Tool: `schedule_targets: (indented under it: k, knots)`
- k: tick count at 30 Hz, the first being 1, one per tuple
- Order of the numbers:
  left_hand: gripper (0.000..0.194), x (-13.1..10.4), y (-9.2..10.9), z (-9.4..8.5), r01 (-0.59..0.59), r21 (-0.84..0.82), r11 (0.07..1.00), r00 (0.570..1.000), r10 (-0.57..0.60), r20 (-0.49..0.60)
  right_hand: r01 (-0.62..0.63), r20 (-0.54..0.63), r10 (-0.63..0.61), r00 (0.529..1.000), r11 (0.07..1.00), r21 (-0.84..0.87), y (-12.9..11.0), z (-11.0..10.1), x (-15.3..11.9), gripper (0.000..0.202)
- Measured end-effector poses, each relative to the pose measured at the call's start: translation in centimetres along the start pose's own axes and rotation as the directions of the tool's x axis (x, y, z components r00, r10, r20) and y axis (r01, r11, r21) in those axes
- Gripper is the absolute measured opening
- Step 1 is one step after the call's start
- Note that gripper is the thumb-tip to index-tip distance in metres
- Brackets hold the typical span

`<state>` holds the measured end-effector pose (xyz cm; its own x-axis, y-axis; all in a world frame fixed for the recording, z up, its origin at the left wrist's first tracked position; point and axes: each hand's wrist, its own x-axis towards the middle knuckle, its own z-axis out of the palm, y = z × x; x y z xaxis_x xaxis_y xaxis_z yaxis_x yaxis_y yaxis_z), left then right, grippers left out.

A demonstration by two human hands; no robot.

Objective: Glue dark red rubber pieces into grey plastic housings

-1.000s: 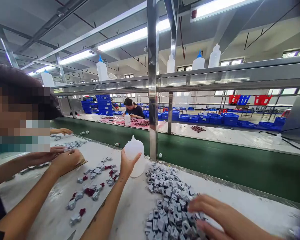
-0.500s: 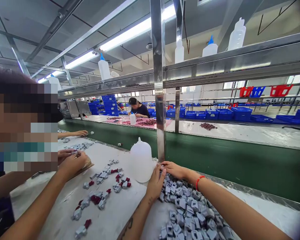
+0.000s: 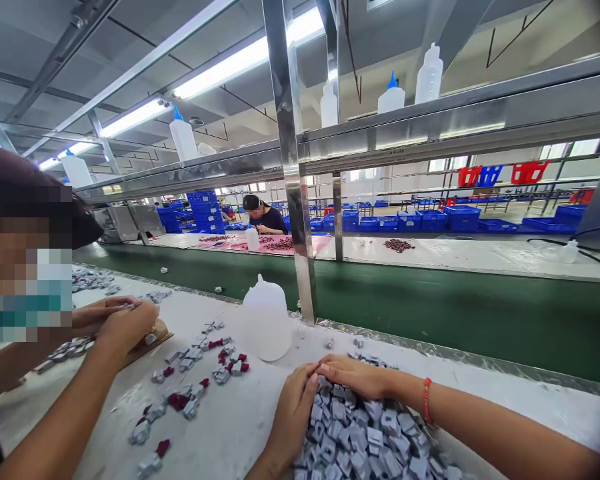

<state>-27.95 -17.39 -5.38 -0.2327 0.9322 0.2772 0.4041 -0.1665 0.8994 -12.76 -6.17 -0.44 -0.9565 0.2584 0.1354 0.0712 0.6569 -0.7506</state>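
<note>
A pile of small grey-white plastic blocks (image 3: 365, 433), some with square openings, lies on the worktop in front of me. My left hand (image 3: 295, 407) lies along the pile's left side, fingers stretched out and touching the blocks. Across the far side rests my right hand (image 3: 353, 375), a red band on its wrist, with its fingers extended over the blocks. The fingertips of both hands meet at the pile's far left corner. A few loose blocks (image 3: 359, 342) sit beyond my right hand.
A white plastic bottle (image 3: 267, 320) stands beyond my left hand. Grey blocks with dark red pieces (image 3: 180, 401) lie scattered leftward, beside a co-worker's hands (image 3: 130, 327). A metal post (image 3: 297, 200) rises by the green conveyor belt (image 3: 430, 313). Bottles stand on the overhead shelf (image 3: 455, 113).
Both my hands have drawn back toward me, away from the metal post, with blocks gathered against them. A few blocks stay behind near the belt edge. Another person's hand has left the belt's edge.
</note>
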Motion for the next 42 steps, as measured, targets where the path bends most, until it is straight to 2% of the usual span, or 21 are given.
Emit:
schedule_targets:
  k: [2, 4, 7, 10, 12, 14, 18, 22, 25, 27, 29, 33, 35, 38, 40, 42]
  knots:
    - [0.046, -0.9, 0.2, -0.4, 0.042, -0.016, 0.999, 0.999, -0.042, 0.013, 0.004, -0.019, -0.003, 1.0, 0.999, 0.032, -1.1, 0.0, -0.8, 0.037]
    - [0.046, -0.6, 0.4, -1.2, 0.084, -0.025, 0.996, 0.996, -0.084, 0.005, -0.012, -0.086, 0.016, 0.996, 0.999, 0.047, -1.2, -0.8, -1.3, 0.038]
    - [0.039, 2.2, 0.7, -2.4, 0.1, -0.023, 0.995, 0.995, -0.1, -0.001, -0.095, -0.275, 0.102, 0.956, 0.995, 0.036, 0.4, -2.9, -1.5, 0.036]
    - [0.037, 5.9, 0.7, -2.3, 0.079, -0.028, 0.997, 0.99, -0.075, 0.115, -0.2, -0.36, 0.198, 0.912, 0.979, 0.033, 2.7, -4.4, -2.0, 0.036]
    - [0.036, 7.7, 0.6, -1.5, 0.072, -0.036, 0.997, 0.971, -0.062, 0.23, -0.229, -0.315, 0.228, 0.921, 0.973, 0.033, 3.4, -4.4, -2.7, 0.036]
    - [0.034, 8.5, 0.7, -0.4, 0.066, -0.041, 0.997, 0.938, -0.048, 0.345, -0.222, -0.237, 0.224, 0.945, 0.974, 0.034, 3.2, -3.7, -3.5, 0.037]
    - [0.029, 7.6, 1.7, 0.8, 0.055, -0.06, 0.997, 0.84, -0.014, 0.542, -0.175, -0.1, 0.178, 0.979, 0.984, 0.04, 1.1, -1.9, -5.1, 0.043]
    - [0.031, 6.0, 3.4, 0.0, 0.074, -0.064, 0.995, 0.763, -0.015, 0.646, -0.17, -0.046, 0.172, 0.984, 0.985, 0.044, -1.0, -1.4, -6.3, 0.054]
    - [0.033, 5.2, 3.9, -1.4, 0.096, -0.041, 0.995, 0.75, -0.046, 0.659, -0.204, -0.098, 0.208, 0.973, 0.978, 0.05, -1.5, -1.9, -7.4, 0.056]
    - [0.036, 4.8, 3.8, -2.4, 0.111, -0.012, 0.994, 0.773, -0.079, 0.629, -0.27, -0.219, 0.276, 0.936, 0.961, 0.058, -1.1, -2.3, -8.5, 0.052]
    - [0.038, 4.3, 3.4, -3.4, 0.128, 0.024, 0.992, 0.799, -0.117, 0.589, -0.361, -0.356, 0.367, 0.86, 0.929, 0.084, -0.4, -2.2, -9.8, 0.045]
    - [0.044, 2.2, 3.2, -5.0, 0.137, 0.113, 0.984, 0.828, -0.176, 0.532, -0.489, -0.515, 0.498, 0.698, 0.857, 0.166, 0.7, 0.5, -12.1, 0.034]
    - [0.05, 0.5, 4.0, -5.3, 0.119, 0.171, 0.978, 0.858, -0.188, 0.479, -0.512, -0.567, 0.529, 0.632, 0.834, 0.206, 0.7, 2.3, -12.5, 0.031]
    - [0.052, -3.0, 6.5, -5.1, 0.073, 0.237, 0.969, 0.898, -0.167, 0.408, -0.52, -0.633, 0.559, 0.536, 0.809, 0.274, 0.4, 4.2, -12.1, 0.029]
    - [0.046, -5.8, 8.4, -4.3, -0.003, 0.289, 0.957, 0.914, -0.115, 0.39, -0.514, -0.662, 0.579, 0.476, 0.794, 0.325, 0.1, 4.7, -11.7, 0.028]
    - [0.04, -8.7, 9.8, -2.8, -0.22, 0.359, 0.907, 0.913, 0.061, 0.404, -0.501, -0.677, 0.598, 0.428, 0.781, 0.373, -0.5, 4.8, -11.3, 0.029]
